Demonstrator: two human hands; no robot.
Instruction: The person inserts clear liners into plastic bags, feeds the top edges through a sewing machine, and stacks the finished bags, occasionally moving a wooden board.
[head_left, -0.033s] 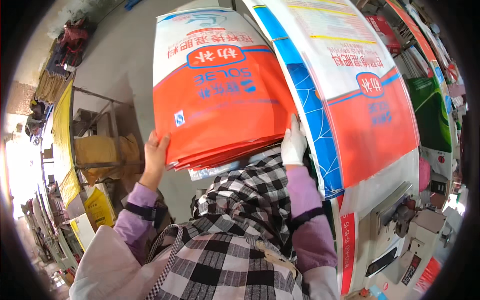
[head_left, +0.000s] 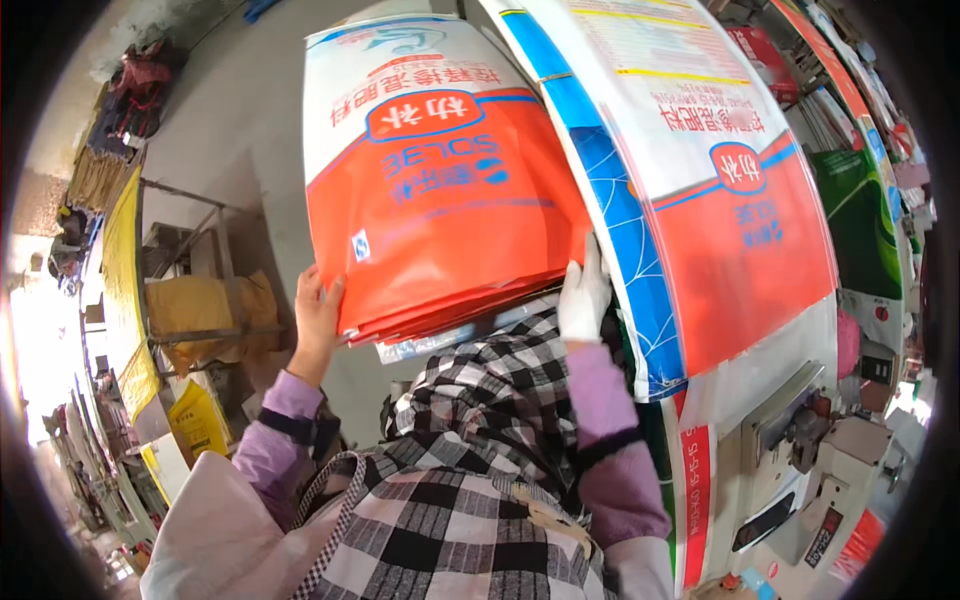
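A stack of flat red-and-white printed sacks (head_left: pixel 440 225) lies in front of me, its several near edges fanned slightly apart. My bare left hand (head_left: pixel 318 308) is closed on the stack's near left corner, thumb on top and fingers along the side. At the near right corner, my right hand (head_left: pixel 586 300), in a white glove, grips the edge; some of its fingers are hidden by the sacks. My checked apron (head_left: pixel 480 400) bulges just below the stack.
On the right, close to my glove, another red-and-white sack (head_left: pixel 750 300) tops a pile with blue-sided sacks (head_left: pixel 615 190). A sewing machine (head_left: pixel 850 450) with a phone (head_left: pixel 765 522) beside it stands lower right. A metal frame (head_left: pixel 225 250) with yellow sacks stands left.
Both hands and the near edge of the stack have shifted very slightly; the grip looks the same.
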